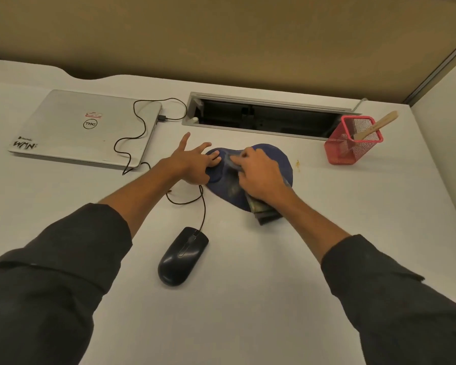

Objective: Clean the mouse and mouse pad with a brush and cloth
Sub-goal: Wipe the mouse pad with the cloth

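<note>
Both hands on mouse pad (271, 156): left hand (195, 164) on its left edge, right hand (258, 175) over cloth (263, 210). Mouse (182, 256) nearer than hands; laptop (84, 127) far left; brush (374, 126) in holder (350, 146) far right.

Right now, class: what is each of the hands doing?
Left hand: open, fingers spread, pressing the mouse pad.
Right hand: gripping the cloth on the pad.

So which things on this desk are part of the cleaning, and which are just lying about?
Part of the job: mouse pad, cloth under the right hand, left hand steadying the pad, mouse, brush.

Lying about: laptop, red mesh holder, open cable tray.
</note>
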`<state>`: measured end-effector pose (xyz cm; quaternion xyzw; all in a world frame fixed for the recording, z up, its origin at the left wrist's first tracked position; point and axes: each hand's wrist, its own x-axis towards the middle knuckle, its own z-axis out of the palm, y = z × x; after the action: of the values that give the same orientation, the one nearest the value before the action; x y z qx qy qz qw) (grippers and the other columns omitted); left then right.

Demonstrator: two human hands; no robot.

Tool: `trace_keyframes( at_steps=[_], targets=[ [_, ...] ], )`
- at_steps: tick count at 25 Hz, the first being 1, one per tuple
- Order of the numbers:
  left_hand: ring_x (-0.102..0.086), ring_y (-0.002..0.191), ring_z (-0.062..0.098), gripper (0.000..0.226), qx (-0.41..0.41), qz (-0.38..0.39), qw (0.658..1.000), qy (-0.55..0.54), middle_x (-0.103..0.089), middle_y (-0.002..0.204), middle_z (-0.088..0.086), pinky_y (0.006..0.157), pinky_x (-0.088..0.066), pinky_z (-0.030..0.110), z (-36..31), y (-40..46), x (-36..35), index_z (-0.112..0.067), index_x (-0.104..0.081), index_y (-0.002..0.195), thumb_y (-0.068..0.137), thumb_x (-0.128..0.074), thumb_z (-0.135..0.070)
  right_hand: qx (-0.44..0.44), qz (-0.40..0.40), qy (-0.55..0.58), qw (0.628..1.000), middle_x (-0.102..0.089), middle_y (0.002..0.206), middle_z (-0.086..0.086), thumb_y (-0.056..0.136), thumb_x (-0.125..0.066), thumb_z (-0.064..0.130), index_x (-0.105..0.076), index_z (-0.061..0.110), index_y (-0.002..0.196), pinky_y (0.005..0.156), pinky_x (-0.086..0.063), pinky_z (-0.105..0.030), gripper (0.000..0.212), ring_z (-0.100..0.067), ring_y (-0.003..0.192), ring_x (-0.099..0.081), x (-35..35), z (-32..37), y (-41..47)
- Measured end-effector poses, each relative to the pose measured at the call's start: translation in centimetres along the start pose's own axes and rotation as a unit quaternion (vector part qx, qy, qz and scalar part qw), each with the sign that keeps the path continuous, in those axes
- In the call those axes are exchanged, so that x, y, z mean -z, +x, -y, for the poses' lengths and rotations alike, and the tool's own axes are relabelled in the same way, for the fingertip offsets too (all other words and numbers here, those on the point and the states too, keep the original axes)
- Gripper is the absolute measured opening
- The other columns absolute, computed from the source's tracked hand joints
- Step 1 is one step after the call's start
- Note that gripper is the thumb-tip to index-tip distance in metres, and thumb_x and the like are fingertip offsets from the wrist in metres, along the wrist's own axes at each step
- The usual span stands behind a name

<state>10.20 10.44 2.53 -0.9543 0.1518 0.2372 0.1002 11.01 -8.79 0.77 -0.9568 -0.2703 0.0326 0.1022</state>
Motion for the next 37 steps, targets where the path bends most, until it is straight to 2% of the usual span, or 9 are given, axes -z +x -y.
trace_keyframes(
  at_steps=[4, 11, 16, 20, 23, 25, 27, 30, 37],
  targets=[
    [0.012, 0.147, 0.022, 0.069, 0.000, -0.017, 1.000, 0.010, -0.004, 0.161, 0.000, 0.105, 0.023, 0.059, 0.1, -0.3, -0.8, -0.031, -0.003, 0.151, 0.096, -0.044, -0.032, -0.047, -0.005, -0.149, 0.988, -0.045, 0.132, -0.013, 0.092, -0.055, 0.032, -0.046, 0.017, 0.131, 0.098, -0.039, -0.041, 0.043, -0.031, 0.120, -0.042, -1.9, 1.3, 1.9],
    [0.011, 0.147, 0.021, 0.066, -0.012, -0.021, 0.999, 0.028, -0.006, 0.161, -0.002, 0.104, 0.024, 0.059, 0.2, 0.0, -0.6, -0.030, -0.007, 0.152, 0.096, -0.043, -0.029, 0.107, 0.026, -0.064, 0.992, -0.044, 0.123, -0.012, 0.085, -0.056, 0.015, -0.050, 0.017, 0.129, 0.077, -0.044, -0.037, 0.044, -0.028, 0.102, -0.043, -3.1, 3.2, -4.8],
    [0.011, 0.147, 0.022, 0.064, 0.002, -0.021, 0.998, 0.066, -0.003, 0.161, 0.000, 0.105, 0.023, 0.059, -0.4, -0.3, 0.0, -0.029, -0.007, 0.152, 0.098, -0.041, -0.031, -0.029, -0.005, -0.083, 0.996, -0.044, 0.128, -0.011, 0.091, -0.055, 0.022, -0.049, 0.017, 0.129, 0.084, -0.046, -0.035, 0.039, -0.027, 0.110, -0.044, -1.4, 3.1, -0.6],
    [0.009, 0.147, 0.024, 0.064, 0.001, -0.041, 0.997, 0.069, -0.006, 0.161, 0.001, 0.106, 0.022, 0.059, -0.6, -0.4, -0.5, -0.025, -0.006, 0.152, 0.099, -0.040, -0.035, 0.000, 0.010, -0.149, 0.989, -0.040, 0.129, -0.015, 0.090, -0.057, 0.020, -0.055, 0.006, 0.122, 0.086, -0.044, -0.037, 0.035, -0.030, 0.112, -0.042, -3.4, 7.0, -3.8],
    [0.010, 0.147, 0.024, 0.066, -0.002, -0.055, 0.997, 0.045, -0.004, 0.161, 0.000, 0.105, 0.023, 0.059, -0.5, -0.3, -1.3, -0.025, -0.005, 0.152, 0.097, -0.040, -0.037, 0.055, 0.044, -0.089, 0.994, -0.046, 0.119, -0.011, 0.084, -0.060, 0.020, -0.059, 0.013, 0.118, 0.075, -0.044, -0.036, 0.034, -0.027, 0.101, -0.044, -2.3, 6.0, -4.8],
    [0.011, 0.147, 0.025, 0.068, 0.003, -0.063, 0.998, 0.029, -0.006, 0.161, 0.001, 0.105, 0.024, 0.059, -0.4, -0.3, -1.6, -0.027, -0.005, 0.152, 0.095, -0.039, -0.041, 0.012, -0.004, -0.047, 0.999, -0.052, 0.113, -0.008, 0.086, -0.059, 0.023, -0.060, 0.019, 0.114, 0.068, -0.042, -0.033, 0.029, -0.025, 0.098, -0.048, -0.6, 4.0, -1.8],
    [0.013, 0.146, 0.027, 0.070, 0.008, -0.060, 0.998, 0.017, -0.008, 0.161, 0.002, 0.103, 0.026, 0.058, -0.3, -0.1, -1.6, -0.029, -0.005, 0.152, 0.093, -0.037, -0.050, -0.044, -0.053, -0.037, 0.997, -0.054, 0.116, -0.009, 0.090, -0.056, 0.024, -0.061, 0.020, 0.116, 0.074, -0.045, -0.034, 0.026, -0.026, 0.104, -0.049, 0.4, 2.0, 2.2],
    [0.014, 0.146, 0.028, 0.073, 0.009, -0.048, 0.999, 0.014, -0.008, 0.161, 0.001, 0.102, 0.028, 0.058, -0.3, 0.1, -1.4, -0.031, -0.004, 0.152, 0.091, -0.035, -0.057, -0.025, -0.014, -0.083, 0.996, -0.049, 0.127, -0.010, 0.093, -0.054, 0.027, -0.057, 0.020, 0.123, 0.089, -0.044, -0.038, 0.031, -0.028, 0.115, -0.044, -0.8, 1.7, 5.4],
    [0.010, 0.147, 0.023, 0.074, 0.000, -0.053, 0.997, 0.058, -0.003, 0.161, 0.003, 0.106, 0.024, 0.056, -0.8, -0.3, -1.2, -0.022, -0.003, 0.152, 0.093, -0.035, -0.053, 0.008, -0.025, -0.122, 0.992, -0.043, 0.131, -0.015, 0.088, -0.058, 0.025, -0.047, 0.016, 0.127, 0.094, -0.042, -0.041, 0.042, -0.031, 0.113, -0.043, -3.1, 2.3, -1.3]
  ],
)
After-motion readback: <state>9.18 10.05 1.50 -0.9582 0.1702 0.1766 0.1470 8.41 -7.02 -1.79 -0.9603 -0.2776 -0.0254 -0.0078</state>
